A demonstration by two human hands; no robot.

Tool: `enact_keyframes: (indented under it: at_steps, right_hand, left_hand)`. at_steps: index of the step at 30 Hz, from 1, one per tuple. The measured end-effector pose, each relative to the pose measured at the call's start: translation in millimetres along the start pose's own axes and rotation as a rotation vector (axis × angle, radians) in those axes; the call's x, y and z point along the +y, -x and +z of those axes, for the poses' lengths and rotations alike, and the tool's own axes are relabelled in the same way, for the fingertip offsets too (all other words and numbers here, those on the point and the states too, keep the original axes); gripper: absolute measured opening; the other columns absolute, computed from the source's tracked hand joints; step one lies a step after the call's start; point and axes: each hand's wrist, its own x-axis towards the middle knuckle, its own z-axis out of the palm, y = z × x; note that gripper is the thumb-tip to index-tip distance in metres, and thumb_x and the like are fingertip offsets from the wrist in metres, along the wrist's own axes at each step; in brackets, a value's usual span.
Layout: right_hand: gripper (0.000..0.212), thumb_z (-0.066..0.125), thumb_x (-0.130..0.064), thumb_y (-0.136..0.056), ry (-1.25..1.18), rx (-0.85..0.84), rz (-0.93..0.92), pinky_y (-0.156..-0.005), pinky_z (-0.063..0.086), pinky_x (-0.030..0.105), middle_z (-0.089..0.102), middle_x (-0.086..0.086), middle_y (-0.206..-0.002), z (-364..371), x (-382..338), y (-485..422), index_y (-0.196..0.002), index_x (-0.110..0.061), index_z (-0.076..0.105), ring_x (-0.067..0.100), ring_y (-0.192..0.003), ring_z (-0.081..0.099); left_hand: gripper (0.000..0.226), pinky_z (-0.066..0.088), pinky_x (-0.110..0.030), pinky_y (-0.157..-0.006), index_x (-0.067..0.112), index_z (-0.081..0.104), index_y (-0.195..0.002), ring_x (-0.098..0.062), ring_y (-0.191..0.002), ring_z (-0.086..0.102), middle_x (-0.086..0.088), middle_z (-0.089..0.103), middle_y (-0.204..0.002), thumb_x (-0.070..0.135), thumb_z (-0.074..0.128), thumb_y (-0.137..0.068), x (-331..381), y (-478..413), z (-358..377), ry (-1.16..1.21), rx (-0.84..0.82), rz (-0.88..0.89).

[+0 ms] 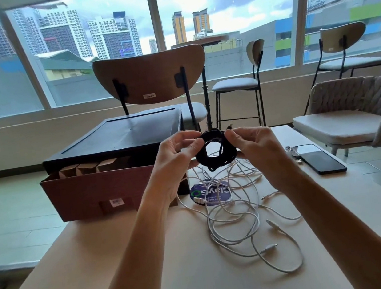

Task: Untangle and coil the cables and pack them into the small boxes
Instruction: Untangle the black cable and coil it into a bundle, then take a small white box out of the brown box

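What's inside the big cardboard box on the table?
At least three small brown boxes stand along its near left edge, flaps up. The black lid resting on the cardboard box hides the rest of the inside.

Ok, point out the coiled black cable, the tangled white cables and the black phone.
coiled black cable point(201, 156): head view, ring's left side.
tangled white cables point(233, 216): head view, middle of tangle.
black phone point(320, 158): head view, screen.

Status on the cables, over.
Left hand, right hand both grip black cable coil, above table. White cables tangled beneath. Small boxes in carton, black case on top.
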Motion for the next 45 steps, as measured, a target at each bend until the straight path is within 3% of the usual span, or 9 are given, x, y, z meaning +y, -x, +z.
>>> enact_keyframes:
  at_steps: [5, 9, 13, 19, 25, 32, 38, 42, 45]
  right_hand:
    - [0.016, 0.059, -0.017, -0.098, -0.033, -0.011, 0.056, -0.086, 0.059, 0.033, 0.076, 0.013, -0.094, 24.2, 11.6, 18.5, -0.096, -0.016, 0.074, 0.031, -0.096, 0.070]
    - [0.018, 0.060, -0.021, -0.098, -0.019, -0.045, 0.099, -0.094, 0.052, 0.056, 0.075, 0.016, -0.093, 39.6, 24.8, 34.5, -0.100, -0.011, 0.075, 0.038, -0.096, 0.069]
    - [0.016, 0.060, -0.019, -0.098, 0.008, -0.073, 0.132, -0.091, 0.054, 0.052, 0.075, 0.015, -0.091, 53.2, 35.1, 51.1, -0.096, -0.011, 0.074, 0.034, -0.092, 0.071]
    - [0.011, 0.061, -0.007, -0.096, -0.017, -0.152, 0.200, -0.074, 0.060, 0.028, 0.074, 0.015, -0.090, 77.4, 50.4, 75.1, -0.095, -0.004, 0.071, 0.017, -0.080, 0.072]
    - [0.006, 0.068, -0.016, -0.092, 0.120, -0.182, 0.253, -0.081, 0.061, 0.044, 0.074, 0.010, -0.087, 96.9, 74.8, 94.5, -0.092, -0.012, 0.071, 0.021, -0.081, 0.073]
    - [0.003, 0.070, -0.016, -0.087, 0.412, -0.218, 0.197, -0.067, 0.046, 0.022, 0.070, -0.004, -0.080, 104.3, 82.4, 106.0, -0.085, -0.017, 0.072, 0.006, -0.069, 0.061]
    - [0.018, 0.069, -0.020, -0.091, 0.325, -0.153, 0.133, -0.079, 0.057, 0.030, 0.067, -0.001, -0.095, 103.0, 63.9, 87.2, -0.108, -0.014, 0.065, 0.015, -0.090, 0.066]
    - [0.022, 0.066, -0.020, -0.093, 0.293, -0.071, 0.037, -0.080, 0.059, 0.038, 0.066, -0.002, -0.099, 104.1, 41.9, 54.4, -0.115, -0.017, 0.063, 0.012, -0.089, 0.065]
    - [0.027, 0.066, -0.023, -0.093, 0.347, -0.089, -0.019, -0.080, 0.055, 0.030, 0.064, -0.005, -0.104, 105.7, 32.8, 29.3, -0.120, -0.019, 0.063, 0.007, -0.089, 0.063]
  left_hand:
    - [0.012, 0.060, -0.030, -0.080, 0.012, 0.070, -0.105, -0.018, -0.091, 0.073, -0.007, 0.074, -0.095, 0.013, 0.066, -0.094, -7.5, 28.6, -19.0, -0.008, 0.055, -0.045]
    - [0.010, 0.059, -0.025, -0.076, 0.010, 0.070, -0.103, -0.014, -0.085, 0.072, -0.010, 0.072, -0.093, 0.013, 0.066, -0.095, -15.0, 50.6, -34.2, -0.009, 0.071, -0.079]
    - [0.009, 0.058, -0.039, -0.086, 0.010, 0.070, -0.102, -0.021, -0.085, 0.070, -0.013, 0.072, -0.095, 0.012, 0.065, -0.095, -26.4, 69.1, -47.1, -0.035, 0.075, -0.118]
    - [0.011, 0.057, -0.022, -0.068, 0.012, 0.070, -0.105, -0.013, -0.079, 0.069, -0.009, 0.072, -0.094, 0.012, 0.064, -0.096, -41.6, 96.6, -67.3, -0.227, 0.090, -0.122]
    - [0.008, 0.057, -0.029, -0.069, 0.015, 0.069, -0.102, -0.013, -0.076, 0.064, -0.003, 0.068, -0.088, 0.014, 0.065, -0.095, -64.1, 112.9, -81.4, -0.450, 0.068, -0.197]
    - [0.009, 0.050, -0.028, -0.075, 0.016, 0.073, -0.088, -0.013, -0.078, 0.061, 0.001, 0.068, -0.080, 0.020, 0.067, -0.094, -85.0, 122.3, -97.0, -0.706, 0.063, -0.235]
    - [0.006, 0.041, -0.005, -0.061, 0.019, 0.071, -0.096, -0.002, -0.078, 0.058, 0.006, 0.068, -0.090, 0.021, 0.066, -0.094, -62.0, 113.7, -109.4, -0.857, 0.178, -0.042]
    - [0.020, 0.050, -0.023, -0.090, 0.016, 0.068, -0.112, -0.011, -0.092, 0.058, -0.001, 0.060, -0.105, 0.019, 0.067, -0.092, -45.6, 87.0, -120.8, -0.923, 0.338, 0.186]
    - [0.029, 0.041, -0.032, -0.102, 0.018, 0.064, -0.121, -0.023, -0.117, 0.050, -0.005, 0.055, -0.120, 0.022, 0.066, -0.093, -38.4, 63.4, -129.1, -1.006, 0.359, 0.265]
